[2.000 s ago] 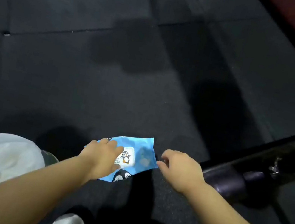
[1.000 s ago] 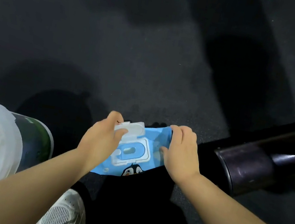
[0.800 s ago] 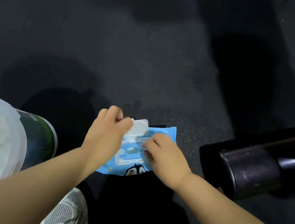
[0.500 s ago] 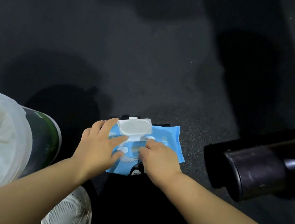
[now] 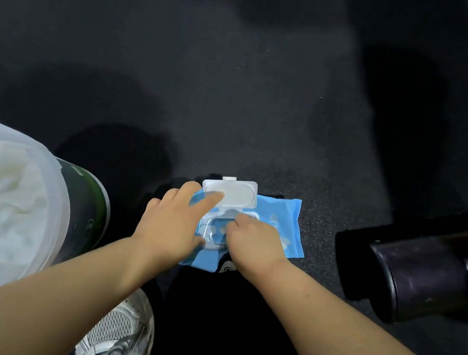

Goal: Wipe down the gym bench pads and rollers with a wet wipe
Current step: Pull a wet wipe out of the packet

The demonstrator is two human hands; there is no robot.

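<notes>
Lightly spread, the left hand (image 5: 170, 222) lies flat on a soft blue film wipe pack (image 5: 284, 220). Its straight index finger holds back the hinged lid (image 5: 236, 193), a stiff white plastic flap with rounded corners. Just right of it, on the same pack, the right hand (image 5: 253, 240) bends its fingertips down into the clear oval dispenser frame; whether they pinch a wipe I cannot tell. Under both hands the pack rests on a floor (image 5: 242, 85) of dark, grainy rubber. Left of the left hand stands a round green bin (image 5: 79, 212) lined with a filmy white bag (image 5: 3, 199). Well right of the right hand is the bench roller (image 5: 415, 278), a dark, smooth cylinder with a flat end. Below the left forearm shows a white mesh shoe (image 5: 120, 335).
</notes>
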